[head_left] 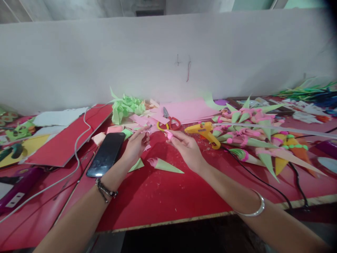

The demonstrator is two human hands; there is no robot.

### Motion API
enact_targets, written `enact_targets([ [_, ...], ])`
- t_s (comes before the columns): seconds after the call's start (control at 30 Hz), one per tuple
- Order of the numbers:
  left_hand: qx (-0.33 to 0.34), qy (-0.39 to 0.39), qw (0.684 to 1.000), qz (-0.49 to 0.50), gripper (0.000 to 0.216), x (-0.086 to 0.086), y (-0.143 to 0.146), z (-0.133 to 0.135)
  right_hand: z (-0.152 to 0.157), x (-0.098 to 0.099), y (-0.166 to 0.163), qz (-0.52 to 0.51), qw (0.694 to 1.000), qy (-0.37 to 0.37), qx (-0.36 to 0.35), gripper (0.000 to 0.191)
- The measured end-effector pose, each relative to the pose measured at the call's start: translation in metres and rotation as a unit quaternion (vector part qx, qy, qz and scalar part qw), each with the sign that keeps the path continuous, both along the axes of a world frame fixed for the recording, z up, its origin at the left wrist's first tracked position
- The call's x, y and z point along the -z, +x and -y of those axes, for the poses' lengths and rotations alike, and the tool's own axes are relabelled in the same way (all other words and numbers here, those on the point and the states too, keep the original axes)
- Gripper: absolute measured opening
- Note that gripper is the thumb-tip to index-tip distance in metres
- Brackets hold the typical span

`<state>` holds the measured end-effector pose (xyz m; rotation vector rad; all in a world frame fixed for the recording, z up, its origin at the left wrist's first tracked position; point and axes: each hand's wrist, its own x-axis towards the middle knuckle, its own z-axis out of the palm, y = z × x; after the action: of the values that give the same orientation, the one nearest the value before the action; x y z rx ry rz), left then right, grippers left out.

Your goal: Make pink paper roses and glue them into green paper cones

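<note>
As I read the feed: both hands hover over the table [163, 200].
Right hand [185, 147]: thumb and forefinger pinch a pink ball [169, 134].
Left hand [137, 144]: fingertips pinch a small scrap [149, 128], kind unclear.
Cone [165, 165]: flat on table between hands, untouched.
Progress: cones [250, 138] piled right look done; this one, I judge, lacks its ball.

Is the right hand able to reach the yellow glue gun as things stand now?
Probably yes. The glue gun lies close beside the right hand on the red table, with nothing between them. But the hand pinches a small pink piece.
</note>
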<state>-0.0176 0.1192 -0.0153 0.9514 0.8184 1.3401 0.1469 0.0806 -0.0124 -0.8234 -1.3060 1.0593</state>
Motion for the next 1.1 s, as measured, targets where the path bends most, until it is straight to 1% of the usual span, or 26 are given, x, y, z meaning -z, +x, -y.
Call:
enact_targets([
  [0.07, 0.005, -0.005, 1.0, -0.005, 0.028, 0.0011, 0.0002, -0.0005, -0.0004, 0.0005, -0.0002, -0.01, 0.999, -0.03, -0.018, 0.022],
  [0.13, 0.017, -0.009, 1.0, -0.021, 0.029, 0.0017, 0.0018, 0.0006, -0.0001, 0.001, 0.0005, -0.009, 0.998, -0.045, -0.034, 0.014],
  [0.17, 0.019, -0.013, 0.999, -0.029, 0.029, 0.0018, 0.0027, 0.0013, 0.0001, 0.0013, 0.001, -0.009, 0.998, -0.052, -0.045, 0.016],
  [0.23, 0.015, -0.02, 0.999, -0.04, 0.026, 0.0015, 0.0042, 0.0026, 0.0005, 0.0022, 0.0021, -0.019, 0.995, -0.068, -0.071, 0.029],
  [0.3, 0.009, -0.026, 0.999, -0.041, 0.023, 0.001, 0.0049, 0.0036, 0.0006, 0.0031, 0.0024, -0.041, 0.991, -0.087, -0.095, 0.032],
  [0.33, 0.007, -0.028, 0.999, -0.04, 0.021, 0.0007, 0.0051, 0.004, 0.0004, 0.0034, 0.0023, -0.055, 0.988, -0.092, -0.108, 0.028],
  [0.4, 0.003, -0.031, 0.999, -0.041, 0.019, 0.0002, 0.0051, 0.0045, 0.0, 0.0038, 0.0015, -0.087, 0.982, -0.098, -0.139, 0.01],
  [0.43, 0.002, -0.031, 0.999, -0.042, 0.019, 0.0, 0.0051, 0.0047, -0.0002, 0.0039, 0.0009, -0.104, 0.978, -0.099, -0.154, 0.009],
  [0.5, -0.001, -0.032, 0.999, -0.043, 0.019, -0.0001, 0.0049, 0.0048, -0.0006, 0.0039, 0.0, -0.13, 0.971, -0.103, -0.172, 0.021],
  [0.57, -0.005, -0.032, 0.999, -0.041, 0.019, 0.0002, 0.0048, 0.0044, -0.0007, 0.004, -0.0003, -0.14, 0.968, -0.111, -0.174, 0.022],
  [0.7, -0.016, -0.025, 0.999, -0.038, 0.017, 0.0007, 0.0047, 0.0037, -0.0001, 0.004, 0.0016, -0.117, 0.97, -0.124, -0.173, 0.007],
  [0.77, -0.017, -0.025, 0.999, -0.041, 0.016, 0.0003, 0.0047, 0.004, 0.0002, 0.0038, 0.0027, -0.113, 0.972, -0.115, -0.174, 0.011],
  [0.83, -0.016, -0.028, 0.999, -0.044, 0.014, -0.0001, 0.0046, 0.0044, 0.0006, 0.0034, 0.0029, -0.112, 0.971, -0.105, -0.184, 0.007],
  [0.87, -0.014, -0.028, 0.999, -0.044, 0.014, -0.0002, 0.0044, 0.0045, 0.0009, 0.0031, 0.0027, -0.112, 0.969, -0.102, -0.196, 0.008],
  [0.93, -0.011, -0.027, 0.999, -0.045, 0.014, 0.0, 0.0041, 0.0043, 0.0016, 0.0027, 0.002, -0.112, 0.961, -0.104, -0.229, 0.017],
  [1.0, -0.011, -0.023, 0.999, -0.047, 0.015, 0.0006, 0.0039, 0.0038, 0.0021, 0.0028, 0.002, -0.109, 0.954, -0.115, -0.254, 0.018],
  [1.07, -0.017, -0.022, 0.998, -0.051, 0.014, 0.0012, 0.0037, 0.0032, 0.002, 0.0036, 0.0034, -0.082, 0.954, -0.133, -0.257, 0.017],
  [1.1, -0.021, -0.022, 0.998, -0.054, 0.013, 0.0015, 0.0037, 0.003, 0.0018, 0.0042, 0.0043, -0.063, 0.957, -0.138, -0.248, 0.021],
])
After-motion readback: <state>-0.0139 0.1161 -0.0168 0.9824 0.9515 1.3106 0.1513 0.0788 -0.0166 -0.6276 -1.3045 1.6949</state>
